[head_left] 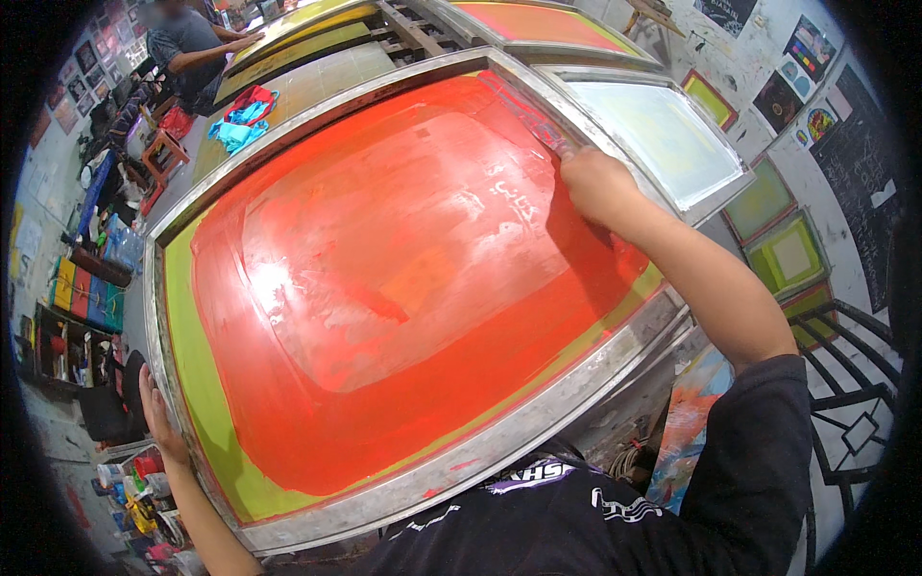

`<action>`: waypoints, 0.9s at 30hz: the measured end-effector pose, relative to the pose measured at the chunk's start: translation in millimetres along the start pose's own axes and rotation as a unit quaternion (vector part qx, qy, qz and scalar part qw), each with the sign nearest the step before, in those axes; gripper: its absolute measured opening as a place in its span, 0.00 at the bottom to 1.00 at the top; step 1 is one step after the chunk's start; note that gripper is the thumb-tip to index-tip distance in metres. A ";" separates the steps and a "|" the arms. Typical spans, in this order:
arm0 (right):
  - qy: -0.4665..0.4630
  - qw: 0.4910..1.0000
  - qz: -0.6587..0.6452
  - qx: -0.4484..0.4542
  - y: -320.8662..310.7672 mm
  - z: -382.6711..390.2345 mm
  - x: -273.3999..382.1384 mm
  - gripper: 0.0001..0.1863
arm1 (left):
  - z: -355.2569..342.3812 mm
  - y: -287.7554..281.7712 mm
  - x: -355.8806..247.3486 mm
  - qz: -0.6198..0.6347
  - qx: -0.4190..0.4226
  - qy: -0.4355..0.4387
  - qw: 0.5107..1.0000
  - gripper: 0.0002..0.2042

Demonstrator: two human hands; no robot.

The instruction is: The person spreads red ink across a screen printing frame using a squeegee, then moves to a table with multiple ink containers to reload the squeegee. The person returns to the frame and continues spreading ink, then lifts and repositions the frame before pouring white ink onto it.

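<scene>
Right hand (pixel 600 187) curls inward over the right edge of the big printing screen, its knuckles up and its fingers mostly turned away; whether it grips a tool or the frame itself, I cannot tell. Left hand (pixel 163 415) is loosely opened, fingers stretched and nothing between them, just beside the outer left edge of the frame; actual contact is unclear.

Largest in view is the metal screen frame (pixel 384 507), spread across the middle, its near edge close to the person's black T-shirt (pixel 567 518). Red ink (pixel 480 355) covers most of its mesh, thick and bright toward the near edge, thinner and streaky at the centre. Along the frame's left edge runs a bare olive-green margin (pixel 192 355), narrowing beside the near edge. White-coated screen (pixel 663 134) lies beyond the right edge, and an orange-pink screen (pixel 547 27) past the far right corner. Beyond the far edge stretches a tan tabletop (pixel 336 82), where a co-worker (pixel 182 38) leans in from the left. Light-blue cloth (pixel 237 132) and red cloth (pixel 252 104) lie bunched together at the tabletop's left edge. Smallest are pale lettering marks (pixel 514 197) on the mesh, near the right hand.
</scene>
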State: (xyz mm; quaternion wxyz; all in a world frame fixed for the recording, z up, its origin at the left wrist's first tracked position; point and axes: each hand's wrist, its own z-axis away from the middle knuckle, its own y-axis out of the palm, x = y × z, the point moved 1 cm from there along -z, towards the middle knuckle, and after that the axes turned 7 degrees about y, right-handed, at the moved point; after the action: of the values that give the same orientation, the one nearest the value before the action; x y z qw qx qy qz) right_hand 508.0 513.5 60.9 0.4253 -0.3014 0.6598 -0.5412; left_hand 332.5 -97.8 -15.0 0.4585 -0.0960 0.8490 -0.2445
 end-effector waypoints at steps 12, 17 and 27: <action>-0.031 0.998 0.050 0.031 -7.8 -6.9 48.3 0.10 | -1.6 -5.0 10.1 -0.012 -0.002 0.014 1.000 0.26; -0.026 0.998 0.039 0.044 -9.9 -7.7 60.2 0.09 | -4.1 9.3 -21.3 0.086 -0.018 -0.048 0.995 0.28; -0.063 0.993 0.040 0.089 -23.9 -5.8 81.3 0.10 | -3.8 10.6 -20.9 0.140 -0.023 -0.056 0.988 0.26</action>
State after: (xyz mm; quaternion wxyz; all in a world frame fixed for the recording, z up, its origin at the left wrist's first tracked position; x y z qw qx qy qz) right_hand 464.2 440.8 65.2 0.5128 -0.2693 0.5924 -0.5600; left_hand 341.7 -79.3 -3.3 0.5330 -0.0003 0.8323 -0.1522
